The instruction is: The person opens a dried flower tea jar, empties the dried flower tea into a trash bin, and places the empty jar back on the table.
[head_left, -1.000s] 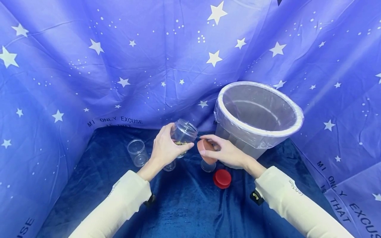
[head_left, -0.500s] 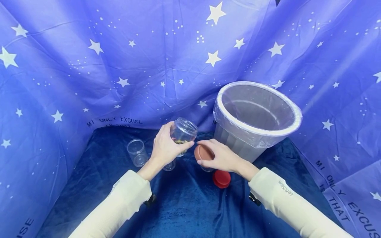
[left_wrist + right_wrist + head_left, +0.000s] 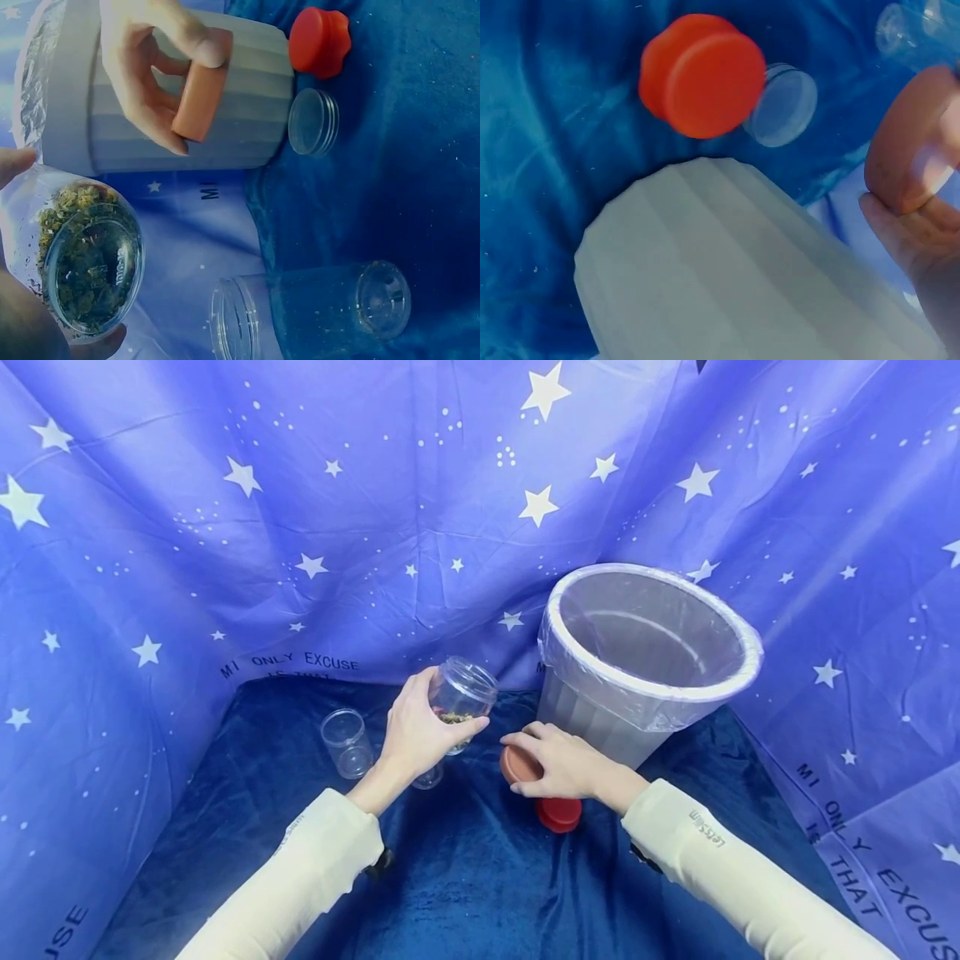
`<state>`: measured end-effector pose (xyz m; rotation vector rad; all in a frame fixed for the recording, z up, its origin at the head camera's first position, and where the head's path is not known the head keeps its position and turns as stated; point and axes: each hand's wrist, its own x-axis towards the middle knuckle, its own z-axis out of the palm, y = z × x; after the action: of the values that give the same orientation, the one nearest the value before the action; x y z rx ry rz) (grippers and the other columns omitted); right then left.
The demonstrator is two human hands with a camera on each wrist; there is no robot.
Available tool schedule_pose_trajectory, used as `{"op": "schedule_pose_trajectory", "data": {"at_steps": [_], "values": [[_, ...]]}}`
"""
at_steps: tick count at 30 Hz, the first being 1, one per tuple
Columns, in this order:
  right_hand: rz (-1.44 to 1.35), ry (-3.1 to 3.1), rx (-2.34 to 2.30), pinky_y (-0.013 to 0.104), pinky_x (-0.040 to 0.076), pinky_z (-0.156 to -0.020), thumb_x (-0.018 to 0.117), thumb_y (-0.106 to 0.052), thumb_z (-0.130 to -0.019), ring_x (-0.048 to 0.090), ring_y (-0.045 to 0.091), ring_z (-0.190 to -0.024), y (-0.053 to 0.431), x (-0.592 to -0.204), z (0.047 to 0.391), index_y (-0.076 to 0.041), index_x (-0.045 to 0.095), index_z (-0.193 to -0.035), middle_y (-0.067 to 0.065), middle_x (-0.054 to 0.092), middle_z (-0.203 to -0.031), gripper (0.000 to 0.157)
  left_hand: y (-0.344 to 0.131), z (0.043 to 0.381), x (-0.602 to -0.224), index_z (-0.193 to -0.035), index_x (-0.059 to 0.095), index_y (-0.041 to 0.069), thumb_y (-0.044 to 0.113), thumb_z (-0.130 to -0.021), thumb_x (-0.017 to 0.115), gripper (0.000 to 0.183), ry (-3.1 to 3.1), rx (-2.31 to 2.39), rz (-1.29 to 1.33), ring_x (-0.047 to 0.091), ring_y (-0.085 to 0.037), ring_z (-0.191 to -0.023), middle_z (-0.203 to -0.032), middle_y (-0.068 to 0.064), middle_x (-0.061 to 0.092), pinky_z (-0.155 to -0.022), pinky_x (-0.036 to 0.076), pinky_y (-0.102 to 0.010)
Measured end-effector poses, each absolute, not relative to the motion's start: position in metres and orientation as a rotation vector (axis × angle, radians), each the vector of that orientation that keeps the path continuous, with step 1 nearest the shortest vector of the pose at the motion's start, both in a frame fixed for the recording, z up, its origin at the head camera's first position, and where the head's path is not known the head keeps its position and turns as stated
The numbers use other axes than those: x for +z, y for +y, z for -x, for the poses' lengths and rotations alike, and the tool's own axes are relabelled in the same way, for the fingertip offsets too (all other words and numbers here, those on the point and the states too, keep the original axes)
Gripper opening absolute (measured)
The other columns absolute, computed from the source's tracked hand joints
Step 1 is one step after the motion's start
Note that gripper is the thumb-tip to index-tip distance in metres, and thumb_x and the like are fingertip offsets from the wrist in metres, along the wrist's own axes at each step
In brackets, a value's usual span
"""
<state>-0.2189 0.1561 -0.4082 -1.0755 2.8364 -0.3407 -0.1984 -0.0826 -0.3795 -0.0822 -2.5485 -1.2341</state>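
My left hand (image 3: pixel 418 731) grips a clear jar (image 3: pixel 463 687), uncapped and tilted toward the back right. Dried yellow-green herb bits (image 3: pixel 82 247) lie in the bottom of this jar, best seen in the left wrist view. Thumb and fingers of my right hand (image 3: pixel 570 762) pinch a round brown lid (image 3: pixel 519 765) by its edge, apart from the jar and to its right. On the cloth just below that hand sits a red scalloped lid (image 3: pixel 559 815). A clear round lid (image 3: pixel 313 122) lies beside the red one, hidden behind my right hand in the head view.
At the back right stands a grey waste bin (image 3: pixel 592 722) with a clear liner over its rim. An open clear jar (image 3: pixel 347 745) stands left of my left hand; another clear piece (image 3: pixel 429 776) is partly hidden beneath that hand. Blue velvet cloth (image 3: pixel 480 877) covers the surface.
My right hand moved a little left, then down and slightly right, with the brown lid turning to face upward more. The left hand and its jar stayed nearly still.
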Motion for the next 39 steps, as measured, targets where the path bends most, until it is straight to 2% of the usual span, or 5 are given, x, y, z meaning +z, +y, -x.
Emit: {"op": "schedule_pose_trajectory", "data": {"at_steps": [8,19,29,39], "values": [[1.071,2.813,-0.318,0.038,0.054,-0.074,0.073,-0.052,-0.080,0.058,0.022,-0.099,0.156,-0.426,0.214,-0.022,0.056,-0.137,0.007,0.059,-0.121,0.067,-0.080,0.199,-0.382,-0.138,0.049,0.012,0.051,-0.065,0.086,0.090,-2.532,-1.245,0.108,0.061,-0.027,-0.110,-0.125,-0.008,0.059,-0.098,0.047,-0.050],[1.061,2.766,-0.251,0.041,0.055,-0.073,0.072,-0.050,-0.081,0.056,0.023,-0.103,0.152,-0.442,0.209,-0.023,0.053,-0.139,0.009,0.056,-0.126,0.067,-0.080,0.199,-0.386,-0.138,0.048,0.015,0.049,-0.067,0.086,0.088,-2.535,-1.265,0.129,0.065,-0.028,-0.104,-0.123,-0.007,0.058,-0.089,0.054,-0.043],[1.125,2.739,-0.187,0.039,0.054,-0.070,0.072,-0.051,-0.082,0.057,0.023,-0.105,0.148,-0.457,0.203,-0.021,0.053,-0.138,0.009,0.055,-0.124,0.067,-0.080,0.197,-0.389,-0.138,0.049,0.015,0.051,-0.067,0.086,0.089,-2.527,-1.200,0.151,0.061,-0.024,-0.108,-0.124,-0.006,0.059,-0.091,0.051,-0.047],[1.138,2.729,-0.122,0.041,0.054,-0.077,0.072,-0.052,-0.082,0.059,0.025,-0.104,0.141,-0.469,0.198,-0.023,0.053,-0.138,0.009,0.055,-0.123,0.066,-0.079,0.197,-0.391,-0.138,0.049,0.015,0.051,-0.066,0.086,0.089,-2.514,-1.190,0.163,0.060,-0.025,-0.112,-0.124,-0.005,0.059,-0.094,0.049,-0.051]]}}
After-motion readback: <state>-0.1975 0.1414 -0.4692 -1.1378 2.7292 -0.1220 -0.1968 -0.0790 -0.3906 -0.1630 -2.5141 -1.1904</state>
